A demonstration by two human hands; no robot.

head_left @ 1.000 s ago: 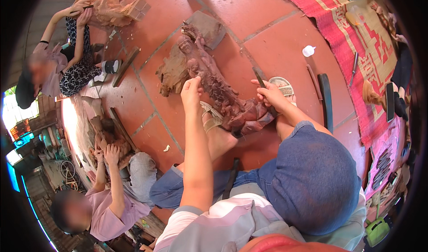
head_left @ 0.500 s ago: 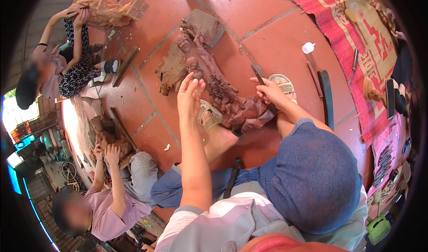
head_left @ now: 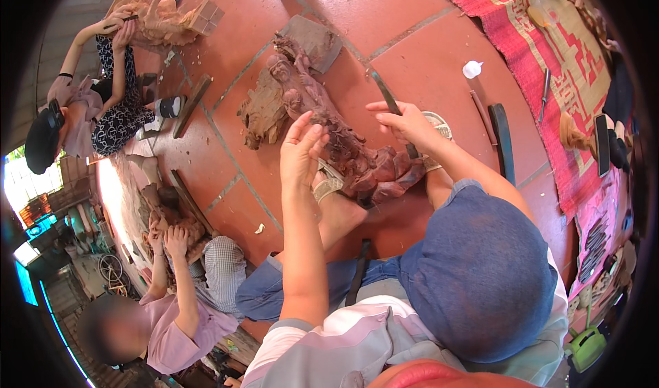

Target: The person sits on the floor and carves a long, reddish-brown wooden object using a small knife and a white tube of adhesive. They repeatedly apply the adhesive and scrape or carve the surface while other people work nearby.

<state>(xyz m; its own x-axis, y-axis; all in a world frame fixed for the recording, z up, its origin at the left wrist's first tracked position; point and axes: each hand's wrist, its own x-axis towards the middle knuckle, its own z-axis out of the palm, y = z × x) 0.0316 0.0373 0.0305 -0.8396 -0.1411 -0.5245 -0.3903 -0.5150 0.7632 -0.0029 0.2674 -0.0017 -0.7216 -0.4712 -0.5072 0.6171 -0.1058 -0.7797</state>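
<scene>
A reddish-brown carved wooden statue of bearded figures lies slanting on the tiled floor between my sandalled feet, its top end on a block of wood. Just above the statue's left side hovers my left hand, fingers apart and slightly bent, with nothing seen in it. To the right of the carving, my right hand pinches a slim dark bar-like tool between thumb and fingers, some of them stretched out. The tool's far end points up and away, and its lower end shows below the hand; its exact kind is unclear.
Left of the statue lies a rough wood chunk. On the right are a white bottle, a brown rod, a dark curved bar and a red-and-tan mat with a screwdriver-like tool. Two people work on carvings at left.
My right hand has shifted up and left, and its fingers have loosened and straightened around the tool, which now shows at greater length. My left hand has moved slightly right.
</scene>
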